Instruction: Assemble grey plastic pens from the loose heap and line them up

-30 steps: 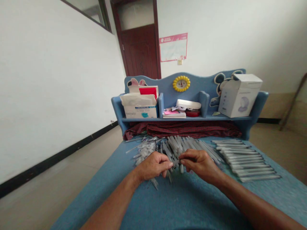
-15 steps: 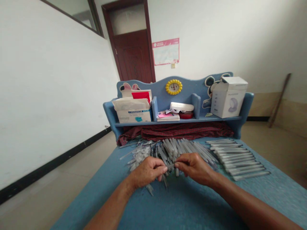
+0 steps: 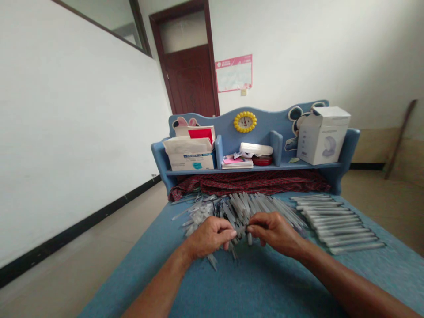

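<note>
VIEW SHIFTS, PINCH HARDLY DOES

Watching remote via head cam. Main chg in the last half sec is the view itself: whole scene sits a bit further R in frame, hands incl. Rel. to the blue table (image 3: 232, 291), I make out v. little hand motion. My read: work's mid-step, both hands busy on one small item, nothing let go yet.

L hand (image 3: 212, 236): thumb + forefinger pressed tog. on one end of a small clear piece (image 3: 241, 230); other fingers curled under. R hand (image 3: 273, 230): thumb + forefinger pinching the opp. end, rest tucked in. Piece is in the short gap b/w fingertips, approx. mid-table, just in front of the tube heap (image 3: 247, 205). (Blurry there, so can't tell what exactly it is, or if 2 parts meet.)

Vs the frame 1 sec back: clock (image 3: 245, 122) and shelf sit lower in view + slightly L, so cam tilted; fingertips look about as close now as then. Row of pens (image 3: 344, 225) on my R looks the same, no addn I can spot. Loose clear bits (image 3: 200, 214) lie L of the heap, as before. I'd call it steady two-handed fiddling, no visible progress b/w frames.
</note>
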Motion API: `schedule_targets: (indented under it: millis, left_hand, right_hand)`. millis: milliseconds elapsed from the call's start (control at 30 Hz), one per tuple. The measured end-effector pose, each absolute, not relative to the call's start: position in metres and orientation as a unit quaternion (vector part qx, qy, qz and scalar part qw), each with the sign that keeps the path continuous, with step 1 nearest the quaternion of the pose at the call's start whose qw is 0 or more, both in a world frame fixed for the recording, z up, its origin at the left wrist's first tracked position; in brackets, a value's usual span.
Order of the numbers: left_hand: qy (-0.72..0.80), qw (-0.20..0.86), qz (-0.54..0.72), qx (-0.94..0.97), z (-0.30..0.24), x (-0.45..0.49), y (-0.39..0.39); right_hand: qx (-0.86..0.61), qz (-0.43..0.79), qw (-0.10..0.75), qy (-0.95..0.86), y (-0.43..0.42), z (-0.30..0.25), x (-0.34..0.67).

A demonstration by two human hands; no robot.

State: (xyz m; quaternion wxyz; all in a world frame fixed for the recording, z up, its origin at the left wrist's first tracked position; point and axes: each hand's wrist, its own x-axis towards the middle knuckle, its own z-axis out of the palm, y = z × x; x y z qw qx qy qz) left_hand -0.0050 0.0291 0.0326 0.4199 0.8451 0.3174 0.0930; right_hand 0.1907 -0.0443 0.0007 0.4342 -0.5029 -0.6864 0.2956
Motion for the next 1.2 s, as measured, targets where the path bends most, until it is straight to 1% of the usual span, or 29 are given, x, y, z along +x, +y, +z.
schedule_targets:
  millis: [133, 300, 500, 667, 833, 1000, 1200]
  left_hand:
    - [0.313, 0.427, 0.094, 0.843, 0.0303, -0.0052, 0.0286]
    - [0.32, 0.437, 0.101, 0.835, 0.0292, -0.0054, 0.0285]
    - [0.318, 0.438, 0.094, 0.836, 0.0299, -0.0048, 0.0267]
    - [0.318, 0.441, 0.097, 0.834, 0.03, -0.0047, 0.026]
    - [0.32, 0.44, 0.093, 0.834, 0.0295, -0.0046, 0.0262]
    - [0.319, 0.439, 0.102, 0.834, 0.0274, -0.0043, 0.0275]
    - [0.317, 0.431, 0.106, 0.838, 0.0287, -0.0037, 0.026]
  right_hand:
    - [-0.515, 0.277, 0.409, -0.7, -0.0466, 0.0018, 0.1912]
    - [-0.501, 0.295, 0.438, -0.686, -0.0456, 0.0, 0.1908]
    - [-0.516, 0.281, 0.404, -0.701, -0.0471, 0.0013, 0.1903]
    - [-0.512, 0.286, 0.427, -0.689, -0.0473, 0.0019, 0.1905]
    - [-0.525, 0.278, 0.403, -0.696, -0.0478, 0.0015, 0.191]
    - [-0.511, 0.304, 0.418, -0.687, -0.046, -0.0005, 0.191]
    - [-0.52, 0.296, 0.397, -0.696, -0.0455, -0.0018, 0.1905]
